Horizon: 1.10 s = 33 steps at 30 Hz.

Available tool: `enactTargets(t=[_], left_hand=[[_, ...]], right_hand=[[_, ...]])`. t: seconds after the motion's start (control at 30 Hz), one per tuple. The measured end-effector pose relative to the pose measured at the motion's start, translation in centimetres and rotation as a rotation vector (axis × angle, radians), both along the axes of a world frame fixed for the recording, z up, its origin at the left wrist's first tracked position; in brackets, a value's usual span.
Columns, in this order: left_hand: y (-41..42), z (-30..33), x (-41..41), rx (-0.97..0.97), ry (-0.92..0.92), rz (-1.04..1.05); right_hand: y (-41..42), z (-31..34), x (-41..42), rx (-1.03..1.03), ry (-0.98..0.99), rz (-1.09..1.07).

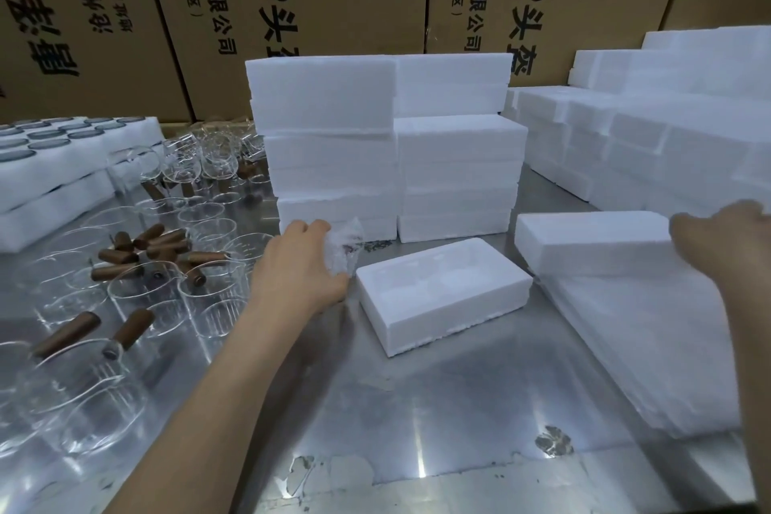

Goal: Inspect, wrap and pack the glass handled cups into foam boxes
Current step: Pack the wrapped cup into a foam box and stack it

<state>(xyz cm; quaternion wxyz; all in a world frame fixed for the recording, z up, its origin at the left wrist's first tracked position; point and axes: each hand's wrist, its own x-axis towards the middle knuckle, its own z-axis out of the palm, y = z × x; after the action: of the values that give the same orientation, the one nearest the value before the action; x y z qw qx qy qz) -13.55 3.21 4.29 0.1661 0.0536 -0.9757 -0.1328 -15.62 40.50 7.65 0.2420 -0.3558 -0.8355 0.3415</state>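
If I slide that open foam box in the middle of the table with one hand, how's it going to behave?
The open foam box looks like white expanded foam, so it is probably very light and stiff. Sitting flat and low on the smooth metal table, it would likely skid easily rather than tip. Its crumbly-looking edges suggest a hard push could chip it.

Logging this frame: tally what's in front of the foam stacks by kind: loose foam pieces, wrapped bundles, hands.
open foam box: 1
closed foam piece: 1
wrapped bundle: 1
hands: 2, the left hand and the right hand
Total: 5
The glass cups overlap too much to count.
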Motion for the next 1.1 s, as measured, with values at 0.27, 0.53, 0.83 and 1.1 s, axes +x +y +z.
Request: enactTargets(t=[0.27, 0.53, 0.83, 1.1], left_hand=[[1.6, 1.0, 0.8, 0.33, 0.549, -0.342], [4.1, 0.0, 1.3, 0.406, 0.425, -0.574], [4.1, -1.2, 0.8, 0.519, 0.11, -0.578], [4.2, -1.4, 0.8, 0.387, 0.046, -0.575]], right_hand=[[-12.6, 3.0, 3.3, -0.201, 0.352, 0.953], [-15.9, -0.5, 1.8, -0.547, 0.068, 1.068], [-15.1, -0.8, 0.8, -0.53, -0.145, 0.903], [-15.8, -0.7, 1.3, -0.209, -0.234, 0.909]])
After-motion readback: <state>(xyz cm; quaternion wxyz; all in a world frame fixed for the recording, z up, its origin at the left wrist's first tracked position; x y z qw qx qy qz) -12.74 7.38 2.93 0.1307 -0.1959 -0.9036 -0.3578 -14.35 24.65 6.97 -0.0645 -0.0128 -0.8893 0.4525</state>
